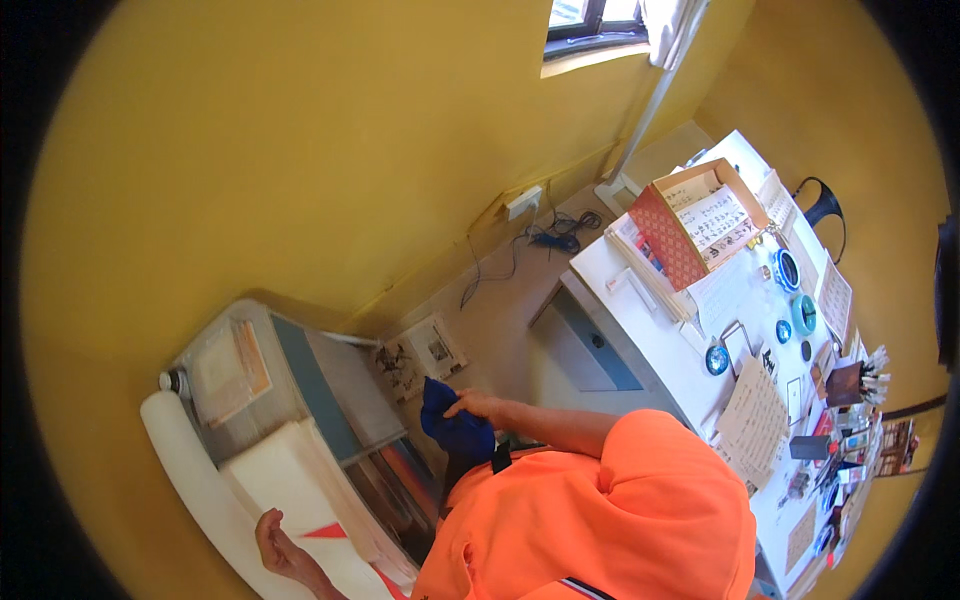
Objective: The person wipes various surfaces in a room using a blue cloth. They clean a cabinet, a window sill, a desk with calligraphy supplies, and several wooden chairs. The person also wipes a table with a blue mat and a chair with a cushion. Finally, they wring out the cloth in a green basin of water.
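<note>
My right hand (474, 406) is closed round a bunched dark-blue cloth (458, 432), held beside the front of a low grey cabinet (372, 405). My left hand (280, 546) is raised at the lower left with its fingers loosely bent, and nothing shows in it. Behind it are a stack of large white paper sheets (290, 470) on the cabinet and a long white roll (185, 450). Two red pointed pieces lie on the sheets; the clearer one is a red triangle (326, 531).
A white desk (600, 262) on the right bears a red patterned box (672, 235), written sheets (752, 420), glass paperweights and brushes. On the floor by the yellow wall lie black cables (560, 235) and ink-painted sheets (420, 358). Overhead is a window (597, 25).
</note>
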Tool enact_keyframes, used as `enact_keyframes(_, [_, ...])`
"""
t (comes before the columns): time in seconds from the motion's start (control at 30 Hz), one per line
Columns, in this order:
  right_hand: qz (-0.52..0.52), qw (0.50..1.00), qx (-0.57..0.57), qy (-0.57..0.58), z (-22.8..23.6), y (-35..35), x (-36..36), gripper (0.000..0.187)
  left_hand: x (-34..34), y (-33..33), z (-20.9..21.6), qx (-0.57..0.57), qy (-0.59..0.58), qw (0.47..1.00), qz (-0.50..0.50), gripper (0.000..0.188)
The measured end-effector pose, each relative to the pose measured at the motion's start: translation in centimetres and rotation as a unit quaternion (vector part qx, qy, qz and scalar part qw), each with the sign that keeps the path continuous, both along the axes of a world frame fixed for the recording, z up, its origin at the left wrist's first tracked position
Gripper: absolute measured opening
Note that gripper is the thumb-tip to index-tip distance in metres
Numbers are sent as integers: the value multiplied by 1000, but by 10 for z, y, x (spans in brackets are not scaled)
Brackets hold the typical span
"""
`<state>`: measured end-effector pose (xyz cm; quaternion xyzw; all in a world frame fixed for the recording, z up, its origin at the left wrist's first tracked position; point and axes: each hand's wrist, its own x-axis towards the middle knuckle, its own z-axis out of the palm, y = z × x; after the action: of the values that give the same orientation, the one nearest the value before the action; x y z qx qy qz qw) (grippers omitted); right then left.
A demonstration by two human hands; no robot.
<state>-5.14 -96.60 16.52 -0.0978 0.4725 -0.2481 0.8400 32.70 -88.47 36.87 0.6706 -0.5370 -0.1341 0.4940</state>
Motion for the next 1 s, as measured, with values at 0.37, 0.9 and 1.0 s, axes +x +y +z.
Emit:
enact_keyframes(0.37, [-45,984,-1,171,-21,-76,17,43,-10,-122,-1,16,28,997,-68,17])
enact_keyframes(0.9, [252,911,-288,153,45,-256,66,37,-76,-87,17,29,5,997,73,24])
enact_keyframes(1.0, [315,795,-473,211,81,-299,120,38,-95,-50,6,25,36,989,143,23])
